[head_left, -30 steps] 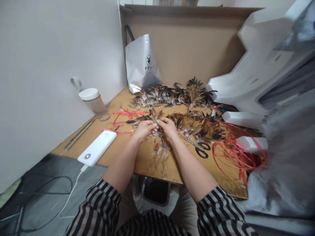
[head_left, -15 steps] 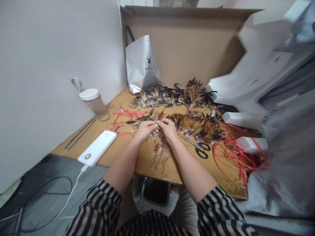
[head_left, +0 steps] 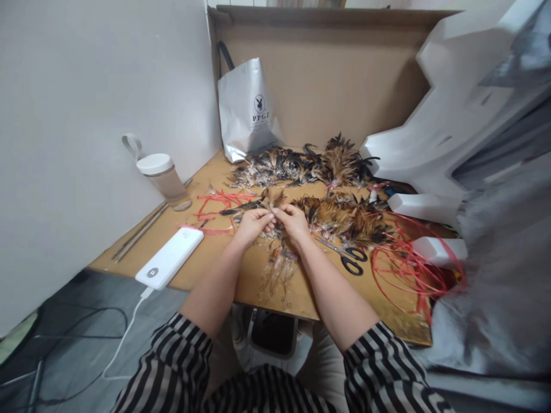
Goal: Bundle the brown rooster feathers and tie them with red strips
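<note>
The left hand (head_left: 255,225) and right hand (head_left: 294,223) together pinch a small, fan-shaped tan-brown feather tuft (head_left: 274,197) above the yellowish-brown wooden surface (head_left: 206,269), where a loosened pinch could let single feathers slip out.

Tufted feathers (head_left: 340,217) mix golden-brown and black; the flat tabletop (head_left: 247,278) is yellow-brown, thin strips (head_left: 419,278) near its front right corner red, cloth sleeves (head_left: 383,358) black-and-beige striped.

Left fingers (head_left: 262,215) and right fingers (head_left: 286,213) at a feather tuft (head_left: 274,198), black-handled scissors (head_left: 343,252) nearby
</note>
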`<state>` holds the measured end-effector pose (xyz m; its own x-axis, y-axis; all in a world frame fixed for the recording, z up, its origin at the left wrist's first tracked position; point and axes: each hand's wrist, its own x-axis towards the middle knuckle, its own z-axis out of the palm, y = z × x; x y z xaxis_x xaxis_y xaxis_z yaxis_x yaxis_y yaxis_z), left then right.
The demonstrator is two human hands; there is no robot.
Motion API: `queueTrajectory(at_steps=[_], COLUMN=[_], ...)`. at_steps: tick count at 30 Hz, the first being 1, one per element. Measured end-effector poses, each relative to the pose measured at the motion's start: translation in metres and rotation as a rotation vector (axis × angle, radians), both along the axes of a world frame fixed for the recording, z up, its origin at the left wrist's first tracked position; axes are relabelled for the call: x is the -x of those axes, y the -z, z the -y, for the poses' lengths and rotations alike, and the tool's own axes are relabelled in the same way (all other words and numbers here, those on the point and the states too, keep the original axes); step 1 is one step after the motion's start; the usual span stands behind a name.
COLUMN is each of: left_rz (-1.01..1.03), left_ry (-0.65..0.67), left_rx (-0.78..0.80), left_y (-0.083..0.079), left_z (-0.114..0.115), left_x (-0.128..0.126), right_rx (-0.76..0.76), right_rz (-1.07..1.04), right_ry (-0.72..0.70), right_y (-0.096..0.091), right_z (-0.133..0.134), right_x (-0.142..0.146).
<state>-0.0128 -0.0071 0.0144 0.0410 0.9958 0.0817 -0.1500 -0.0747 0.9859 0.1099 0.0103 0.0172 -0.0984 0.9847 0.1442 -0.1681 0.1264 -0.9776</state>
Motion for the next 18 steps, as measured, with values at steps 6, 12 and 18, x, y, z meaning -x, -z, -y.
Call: queueTrajectory(at_steps=[6, 12, 18], left_rz=[0.334, 0.466, 0.443], left_ry=[-0.225, -0.232, -0.146], left_rx=[0.026, 0.071, 0.075], left_y=[-0.003, -0.002, -0.001], left_z=[-0.007, -0.010, -0.006], left_x=[0.011, 0.016, 0.013], right_rx=[0.036, -0.175, -0.177], right_rz=[0.027, 0.623, 1.139], right_ry=[0.165, 0.246, 0.249], right_y=[0.009, 0.021, 0.009], right_z=[-0.017, -0.023, -0.013], right_x=[-0.013, -0.025, -0.026])
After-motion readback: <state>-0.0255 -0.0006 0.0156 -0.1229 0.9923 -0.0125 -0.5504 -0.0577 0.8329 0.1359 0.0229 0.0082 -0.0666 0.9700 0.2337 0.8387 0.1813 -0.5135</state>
